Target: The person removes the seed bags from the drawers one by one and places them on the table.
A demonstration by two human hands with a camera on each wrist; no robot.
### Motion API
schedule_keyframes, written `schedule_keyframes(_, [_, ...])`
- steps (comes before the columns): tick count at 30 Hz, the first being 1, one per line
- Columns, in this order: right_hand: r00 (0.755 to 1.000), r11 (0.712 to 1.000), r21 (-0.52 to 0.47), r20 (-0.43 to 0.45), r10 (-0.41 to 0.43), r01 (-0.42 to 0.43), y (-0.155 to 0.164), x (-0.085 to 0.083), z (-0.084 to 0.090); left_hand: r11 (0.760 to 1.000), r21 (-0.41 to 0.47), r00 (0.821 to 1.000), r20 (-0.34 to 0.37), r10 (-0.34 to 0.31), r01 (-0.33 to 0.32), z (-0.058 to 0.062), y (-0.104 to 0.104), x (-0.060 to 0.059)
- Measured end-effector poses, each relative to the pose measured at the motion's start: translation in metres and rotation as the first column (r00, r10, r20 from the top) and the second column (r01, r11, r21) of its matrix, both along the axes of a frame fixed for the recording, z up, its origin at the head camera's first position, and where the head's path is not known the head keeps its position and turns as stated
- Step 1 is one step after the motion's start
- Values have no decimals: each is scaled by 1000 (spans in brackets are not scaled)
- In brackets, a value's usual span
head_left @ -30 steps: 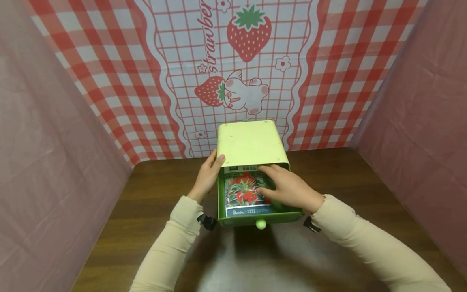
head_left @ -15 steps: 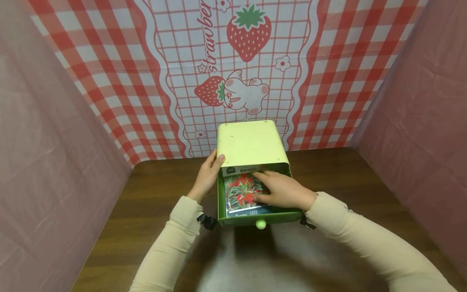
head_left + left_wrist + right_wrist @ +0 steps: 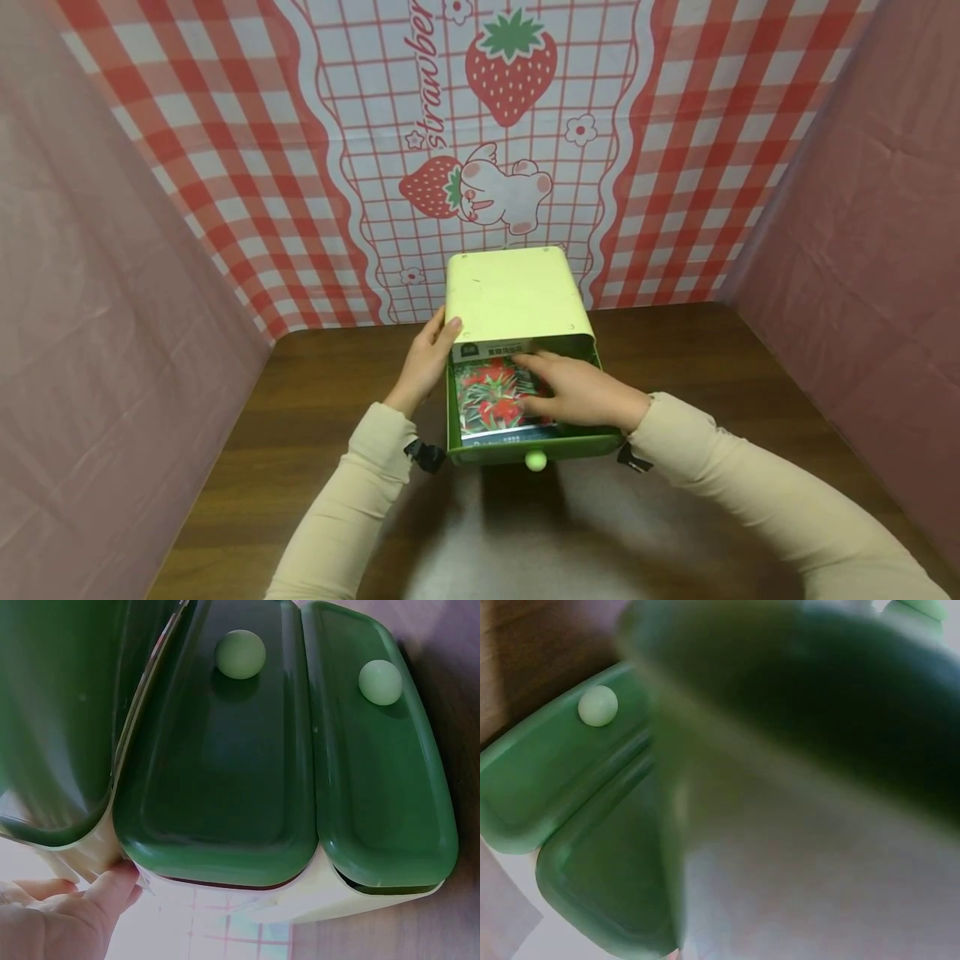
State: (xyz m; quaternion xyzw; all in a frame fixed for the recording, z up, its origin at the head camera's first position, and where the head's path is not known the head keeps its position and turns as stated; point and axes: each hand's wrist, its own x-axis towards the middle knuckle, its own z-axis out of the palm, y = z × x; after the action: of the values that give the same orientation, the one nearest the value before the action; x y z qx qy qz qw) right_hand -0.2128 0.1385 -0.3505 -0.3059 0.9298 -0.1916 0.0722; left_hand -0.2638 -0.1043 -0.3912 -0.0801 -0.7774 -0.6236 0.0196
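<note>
A pale yellow mini drawer cabinet [image 3: 521,292] stands on the table with its top green drawer [image 3: 480,455] pulled out. Inside it lies a flat packet [image 3: 487,396] printed with red flowers and green leaves, with a white label strip at the back. My left hand [image 3: 426,358] rests along the cabinet's left side, its thumb at the front corner of the top. Reaching into the drawer from the right, my right hand [image 3: 581,390] touches the packet with spread fingers and thumb. Part of the packet is hidden under that hand. In the left wrist view, my fingers [image 3: 112,889] touch the cabinet's side.
Two lower drawers, a middle drawer [image 3: 225,765] and a bottom drawer [image 3: 382,765], are pushed in, each with a round pale knob. A red checked strawberry cloth [image 3: 510,150] hangs behind. Pink cloth [image 3: 847,250] flanks the wooden table [image 3: 300,400].
My right hand has moved slightly left and lower in the drawer. The packet has shifted left and toward the drawer front, and its back label shows more. My left hand has stayed put.
</note>
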Motion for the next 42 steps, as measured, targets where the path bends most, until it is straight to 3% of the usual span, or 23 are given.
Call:
schedule_keyframes(9, [994,991,-133,111,-19,33,2,5,6,1000,-7,1000,-2,-8,8,-1,-1,0])
schedule_keyframes(16, [965,930,-340,259,-46,136,8,0,5,1000,-6,1000,-1,-12,12,-1,-1,-1])
schedule_keyframes(23, [912,854,-419,387,-139,308,9,-5,5,1000,21,1000,-1,-10,10,-2,0,-2])
schedule_keyframes(29, [827,772,-493,557,-73,400,9,-9,2,1000,18,1000,-3,-4,4,-2,0,-2])
schedule_keyframes(32, [798,781,-462,598,-76,420,10,-8,3,1000,13,1000,-1,-5,5,-2,0,-1])
schedule_keyframes(37, [776,816,-415,628,-63,403,7,-4,4,1000,15,1000,-6,-4,4,-2,1,-1])
schedule_keyframes(42, [756,820,-411,654,-40,399,5,-1,3,1000,25,1000,-6,-1,1,-2,0,-2])
